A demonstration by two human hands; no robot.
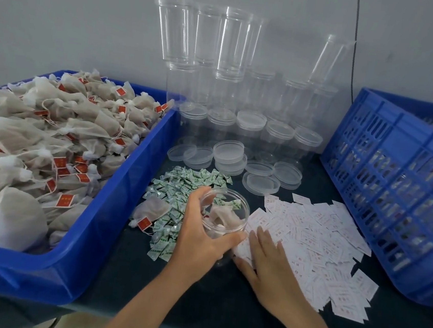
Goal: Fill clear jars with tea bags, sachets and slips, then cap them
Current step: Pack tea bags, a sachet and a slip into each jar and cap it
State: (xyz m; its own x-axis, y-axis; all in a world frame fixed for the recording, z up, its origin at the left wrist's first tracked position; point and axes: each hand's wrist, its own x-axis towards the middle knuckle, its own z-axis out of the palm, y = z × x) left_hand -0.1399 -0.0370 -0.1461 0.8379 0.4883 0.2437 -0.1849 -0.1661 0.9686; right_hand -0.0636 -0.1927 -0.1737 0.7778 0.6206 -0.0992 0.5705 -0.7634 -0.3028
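First jar part-filled, cap not yet on.
Your left hand (200, 231) wraps the jar (229, 230) (tea bags (222, 214) inside); your right hand (271, 271) lies flat on the slips (309, 235).

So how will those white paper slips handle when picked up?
The white paper slips look thin and flat, so probably light and floppy. They overlap in a loose pile, so several may slide or lift together. The right hand lies flat on them, so sliding one free seems easier.

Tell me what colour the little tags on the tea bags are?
Red tags on the white mesh tea bags; head view.
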